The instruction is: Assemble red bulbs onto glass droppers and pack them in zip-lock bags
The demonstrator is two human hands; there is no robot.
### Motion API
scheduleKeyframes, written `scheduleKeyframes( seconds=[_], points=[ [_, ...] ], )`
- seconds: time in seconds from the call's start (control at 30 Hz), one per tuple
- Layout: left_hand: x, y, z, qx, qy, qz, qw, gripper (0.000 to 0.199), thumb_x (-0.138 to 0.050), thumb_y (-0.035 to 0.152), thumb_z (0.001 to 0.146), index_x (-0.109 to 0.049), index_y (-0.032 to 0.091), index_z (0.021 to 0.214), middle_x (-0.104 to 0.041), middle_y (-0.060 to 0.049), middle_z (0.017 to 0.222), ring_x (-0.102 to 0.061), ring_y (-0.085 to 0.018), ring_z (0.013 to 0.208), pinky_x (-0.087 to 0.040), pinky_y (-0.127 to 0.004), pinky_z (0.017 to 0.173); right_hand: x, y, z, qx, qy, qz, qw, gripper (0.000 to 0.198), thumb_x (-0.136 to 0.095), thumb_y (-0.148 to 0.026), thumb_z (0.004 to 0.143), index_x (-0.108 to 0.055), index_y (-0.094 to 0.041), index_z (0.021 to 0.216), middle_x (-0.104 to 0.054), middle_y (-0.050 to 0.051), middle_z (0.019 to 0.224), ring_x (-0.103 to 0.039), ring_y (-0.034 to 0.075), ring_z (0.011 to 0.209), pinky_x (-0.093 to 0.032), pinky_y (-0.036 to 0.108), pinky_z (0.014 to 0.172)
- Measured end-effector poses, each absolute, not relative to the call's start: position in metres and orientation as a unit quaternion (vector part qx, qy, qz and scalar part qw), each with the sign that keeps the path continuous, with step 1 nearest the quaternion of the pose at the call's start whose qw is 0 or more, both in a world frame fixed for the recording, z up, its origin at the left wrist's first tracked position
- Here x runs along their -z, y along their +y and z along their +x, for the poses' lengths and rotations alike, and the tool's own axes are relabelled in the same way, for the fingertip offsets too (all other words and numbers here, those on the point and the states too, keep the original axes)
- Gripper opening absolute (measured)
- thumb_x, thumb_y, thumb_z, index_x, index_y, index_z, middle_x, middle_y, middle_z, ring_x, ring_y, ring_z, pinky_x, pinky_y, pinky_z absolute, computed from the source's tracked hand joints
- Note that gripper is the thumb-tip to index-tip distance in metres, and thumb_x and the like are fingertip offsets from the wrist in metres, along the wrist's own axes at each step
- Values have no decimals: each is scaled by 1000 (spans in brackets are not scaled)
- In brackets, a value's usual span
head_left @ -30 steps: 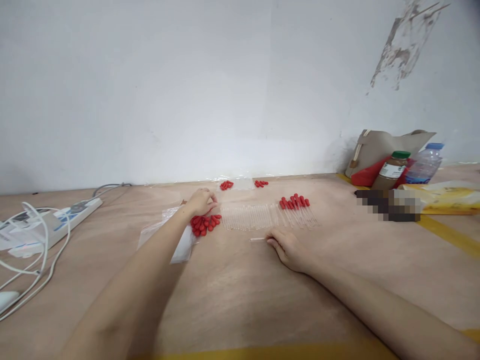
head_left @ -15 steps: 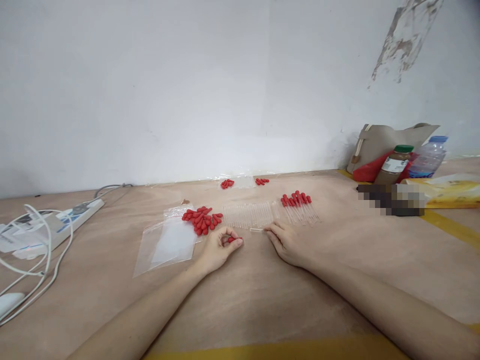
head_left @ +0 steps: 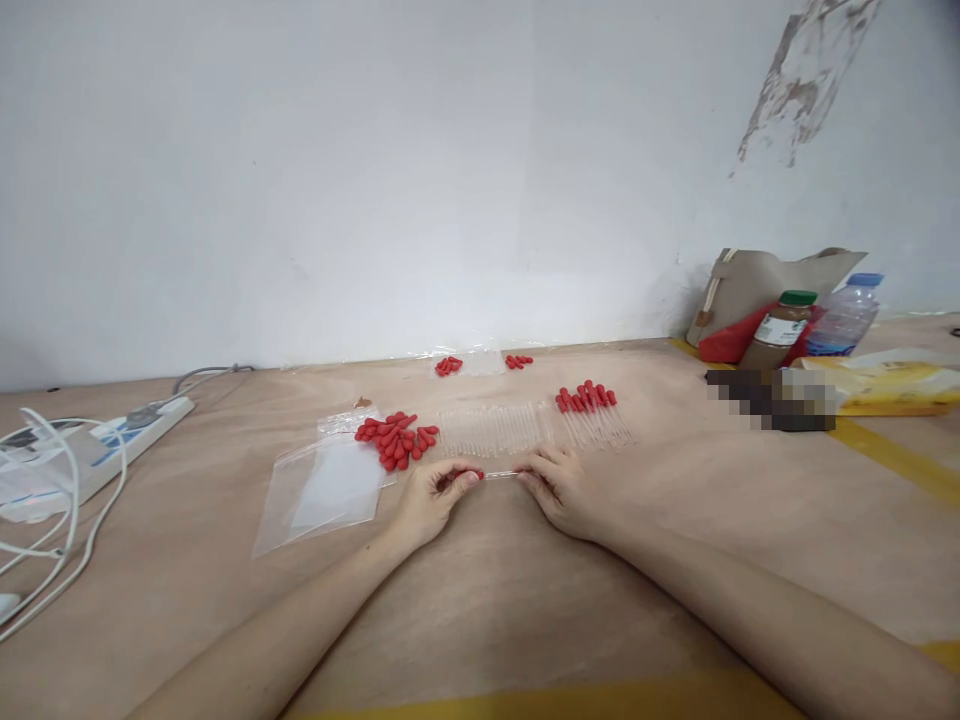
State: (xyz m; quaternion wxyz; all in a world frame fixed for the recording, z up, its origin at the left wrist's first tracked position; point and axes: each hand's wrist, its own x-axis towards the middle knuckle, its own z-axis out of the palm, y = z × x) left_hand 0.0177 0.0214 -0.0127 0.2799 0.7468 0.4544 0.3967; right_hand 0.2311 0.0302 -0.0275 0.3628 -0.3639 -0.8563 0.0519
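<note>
Bridging clamped right grip (head_left: pixel 564 491) and red bulb (head_left: pixel 481 475) in clamped left grip (head_left: pixel 430 502): clear tube (head_left: pixel 501 475)

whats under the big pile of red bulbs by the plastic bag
The plastic bag shows under the left edge of the red bulbs, brown tabletop around the rest; what's directly beneath is covered.

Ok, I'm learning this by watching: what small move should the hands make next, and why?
Probably press the red bulb in the left hand onto the clear tube in the right hand: they line up end to end, and bulb-topped tubes lie farther right. Whether the tube is inside is too small to tell.
</note>
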Motion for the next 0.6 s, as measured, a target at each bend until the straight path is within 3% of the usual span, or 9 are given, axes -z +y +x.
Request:
scheduleKeyframes(
  seconds=[0.13, 0.27, 0.6],
  points=[
    [13, 20, 19, -400, 451, 719, 346, 22, -50, 36, 80, -61, 18, 83, -59, 2, 62, -54, -11, 54, -45, -22, 54, 27, 30, 231, -48, -855, -360, 370, 19, -39, -20, 86, -57, -20, 90, -60, 4, 86, -53, 13, 78, -34, 29, 73],
    [16, 19, 20, -405, 438, 706, 382, 20, -52, 34, 78, -60, 16, 83, -61, 0, 66, -57, -12, 59, -47, -23, 58, 28, 30, 230, -51, -856, -356, 372, 18, -40, -20, 86, -57, -20, 90, -60, 3, 86, -52, 12, 77, -33, 29, 72],
    [20, 17, 18, -380, 445, 755, 295, 19, -53, 31, 78, -63, 17, 86, -63, 0, 68, -55, -11, 57, -43, -20, 53, 25, 30, 232, -63, -875, -323, 355, 18, -41, -20, 85, -59, -19, 86, -62, 3, 81, -53, 12, 72, -31, 29, 71]
  ],
)
